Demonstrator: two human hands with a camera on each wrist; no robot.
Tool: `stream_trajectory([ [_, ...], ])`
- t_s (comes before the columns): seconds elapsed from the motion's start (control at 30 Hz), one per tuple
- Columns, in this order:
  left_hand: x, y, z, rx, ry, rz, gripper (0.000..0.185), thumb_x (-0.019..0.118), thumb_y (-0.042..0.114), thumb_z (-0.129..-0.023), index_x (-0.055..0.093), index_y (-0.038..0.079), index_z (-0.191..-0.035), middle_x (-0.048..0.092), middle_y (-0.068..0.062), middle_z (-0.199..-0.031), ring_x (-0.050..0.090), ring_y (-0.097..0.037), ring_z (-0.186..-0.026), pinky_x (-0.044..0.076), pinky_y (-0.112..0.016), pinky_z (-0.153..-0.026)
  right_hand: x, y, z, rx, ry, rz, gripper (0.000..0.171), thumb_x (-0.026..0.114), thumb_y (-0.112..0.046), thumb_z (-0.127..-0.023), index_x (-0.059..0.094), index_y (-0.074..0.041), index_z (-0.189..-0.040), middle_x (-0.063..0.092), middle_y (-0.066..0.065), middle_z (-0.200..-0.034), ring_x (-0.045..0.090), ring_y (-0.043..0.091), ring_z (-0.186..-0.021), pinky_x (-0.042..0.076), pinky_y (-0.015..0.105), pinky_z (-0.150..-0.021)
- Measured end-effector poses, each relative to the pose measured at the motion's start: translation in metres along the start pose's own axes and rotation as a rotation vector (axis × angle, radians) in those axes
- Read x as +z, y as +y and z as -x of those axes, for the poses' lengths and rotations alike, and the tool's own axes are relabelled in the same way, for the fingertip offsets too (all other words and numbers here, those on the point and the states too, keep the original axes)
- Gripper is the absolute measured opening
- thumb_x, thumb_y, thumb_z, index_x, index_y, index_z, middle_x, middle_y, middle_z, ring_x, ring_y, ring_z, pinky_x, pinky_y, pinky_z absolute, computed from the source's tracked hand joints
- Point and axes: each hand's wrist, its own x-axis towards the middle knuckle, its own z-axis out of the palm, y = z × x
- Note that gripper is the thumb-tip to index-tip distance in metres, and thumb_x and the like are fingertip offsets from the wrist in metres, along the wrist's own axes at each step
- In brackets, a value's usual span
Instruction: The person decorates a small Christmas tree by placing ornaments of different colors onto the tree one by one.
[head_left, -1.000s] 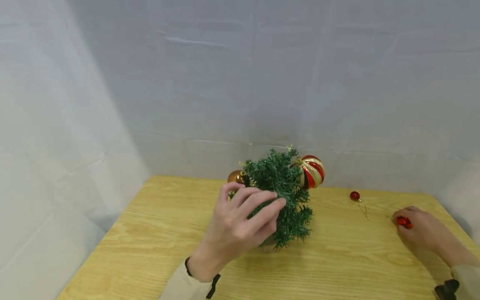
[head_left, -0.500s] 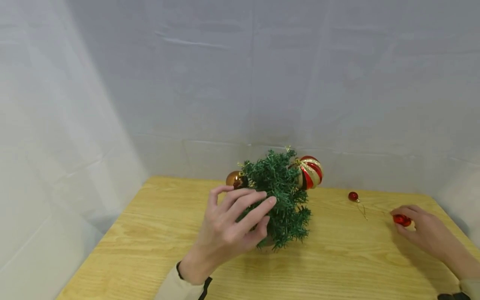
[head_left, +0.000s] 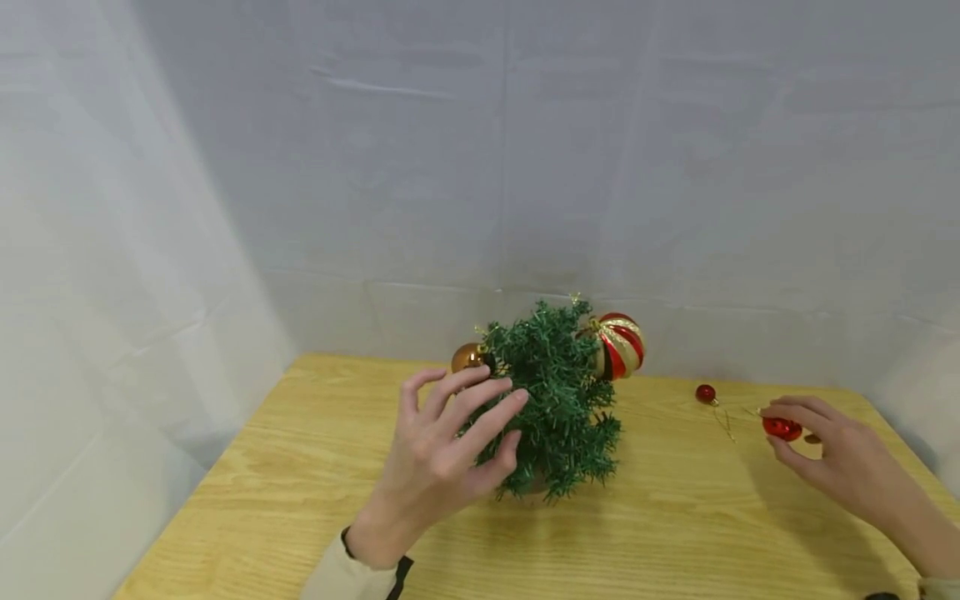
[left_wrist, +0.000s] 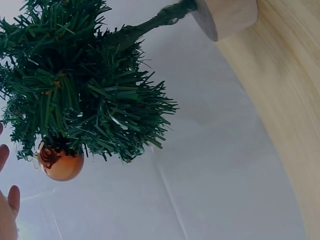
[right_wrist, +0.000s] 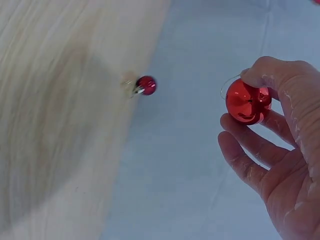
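Note:
A small green artificial tree [head_left: 558, 400] on a wooden stub base [left_wrist: 225, 17] stands mid-table. A copper ball [head_left: 467, 358] [left_wrist: 61, 166] hangs on its left side and a red-and-gold striped ball [head_left: 618, 344] on its right. My left hand [head_left: 450, 446] hovers just left of the branches, fingers spread and holding nothing. My right hand [head_left: 813, 446] pinches a shiny red ball [head_left: 782, 428] [right_wrist: 247, 101] with a thin gold loop, lifted off the table at the right.
Another small red ball [head_left: 705, 393] [right_wrist: 145, 85] with a gold string lies on the wooden table [head_left: 300, 500] between the tree and my right hand. White cloth walls [head_left: 480, 167] close in the back and sides.
My left hand let go of the tree and drew back to the left. My right hand lifted the red ball off the table and moved it left, towards the tree.

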Motion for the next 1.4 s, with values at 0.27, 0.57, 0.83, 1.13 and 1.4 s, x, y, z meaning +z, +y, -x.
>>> stream_trajectory([
  [0.27,0.000,-0.003,0.004,-0.003,0.007,0.005,0.030,0.059,0.027,-0.098,0.073,0.015,-0.121,0.072,-0.006,-0.116,0.066,-0.029,-0.112,0.044,-0.057,-0.090,-0.014,-0.028,-0.011,-0.071,0.104,-0.091,0.050,0.086,0.006,-0.065,0.074,-0.011,-0.110,0.069,0.009,-0.113,0.056,-0.009,-0.084,0.043,0.006,-0.064],
  [0.57,-0.001,-0.003,0.007,-0.025,-0.003,0.031,0.030,0.059,0.027,-0.098,0.073,0.015,-0.121,0.072,-0.006,-0.117,0.066,-0.028,-0.112,0.043,-0.057,-0.092,-0.028,-0.054,-0.018,-0.125,0.167,-0.145,0.050,0.085,0.007,-0.065,0.077,-0.012,-0.111,0.069,0.005,-0.116,0.053,-0.018,-0.092,0.046,0.007,-0.065],
  [0.83,-0.002,-0.002,0.011,-0.040,-0.027,0.034,0.030,0.058,0.028,-0.099,0.073,0.015,-0.122,0.071,-0.006,-0.117,0.065,-0.028,-0.112,0.043,-0.057,-0.093,-0.035,-0.067,-0.024,-0.207,0.206,-0.163,0.053,0.047,-0.056,-0.101,0.077,-0.013,-0.108,0.070,0.002,-0.113,0.056,-0.016,-0.093,0.045,0.009,-0.060],
  [1.13,-0.002,-0.002,0.011,-0.044,-0.044,0.035,0.030,0.057,0.028,-0.100,0.073,0.016,-0.122,0.071,-0.006,-0.118,0.065,-0.027,-0.113,0.043,-0.057,-0.093,-0.039,-0.081,-0.027,-0.253,0.258,-0.235,0.048,0.053,-0.052,-0.101,0.079,-0.012,-0.105,0.072,0.000,-0.113,0.060,-0.015,-0.092,0.047,0.004,-0.070],
  [1.4,-0.003,-0.002,0.012,-0.043,-0.051,0.030,0.030,0.058,0.028,-0.099,0.073,0.016,-0.122,0.070,-0.006,-0.118,0.065,-0.027,-0.113,0.043,-0.057,-0.093,-0.046,-0.098,-0.029,-0.224,0.205,-0.287,0.046,0.054,-0.054,-0.099,0.077,-0.015,-0.110,0.071,-0.001,-0.117,0.062,-0.012,-0.091,0.049,0.004,-0.076],
])
